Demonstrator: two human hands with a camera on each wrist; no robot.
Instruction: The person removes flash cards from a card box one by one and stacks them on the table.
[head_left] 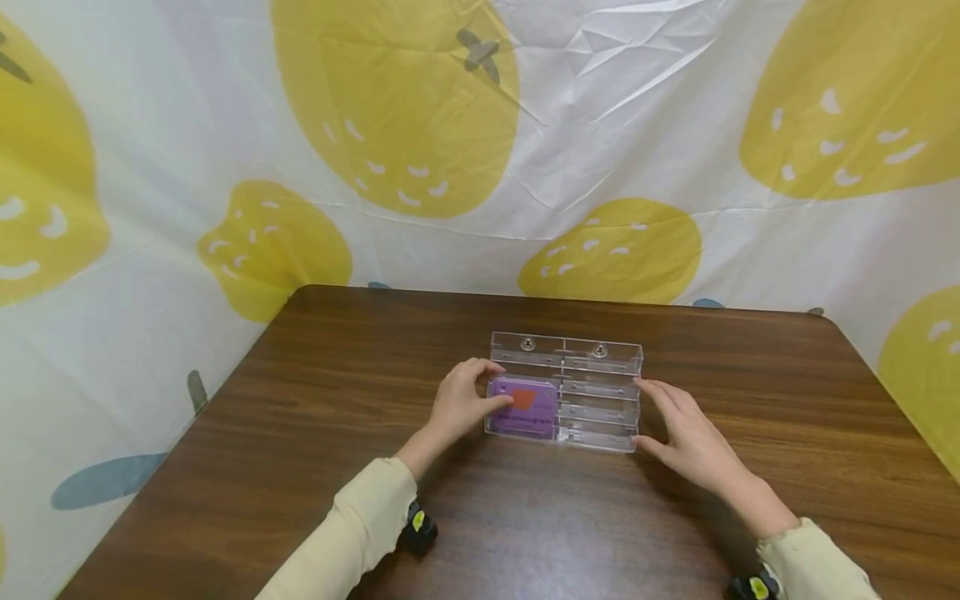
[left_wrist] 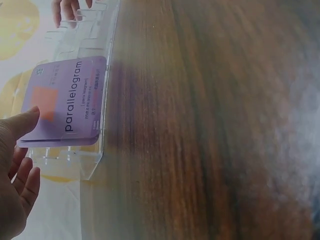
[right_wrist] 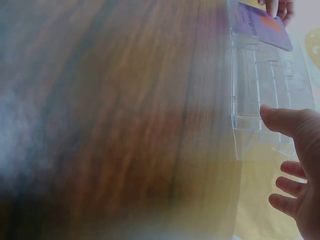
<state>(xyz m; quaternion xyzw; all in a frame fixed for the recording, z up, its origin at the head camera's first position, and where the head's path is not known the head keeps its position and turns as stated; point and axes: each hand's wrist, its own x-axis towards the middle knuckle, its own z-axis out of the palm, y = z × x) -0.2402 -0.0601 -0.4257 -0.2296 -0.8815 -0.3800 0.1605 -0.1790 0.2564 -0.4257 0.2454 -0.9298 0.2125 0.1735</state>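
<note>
A clear plastic card rack [head_left: 600, 390] with two columns of stepped pockets lies on the table. A small stack of purple flash cards [head_left: 528, 421] stands in its front left pocket. The top card reads "parallelogram" and bears an orange shape. My left hand [head_left: 459, 400] pinches the cards at their left side, thumb on the face, as the left wrist view also shows with the cards [left_wrist: 82, 100]. My right hand [head_left: 690, 437] touches the rack's right side with thumb and fingertips spread apart. In the right wrist view its thumb [right_wrist: 285, 121] lies against the rack.
The brown wood-grain table [head_left: 360, 358] extends on all sides of the rack. Behind it hangs a white cloth [head_left: 622, 108] printed with yellow fruit. A black wrist device [head_left: 417, 529] sits under the left sleeve, another [head_left: 752, 586] under the right.
</note>
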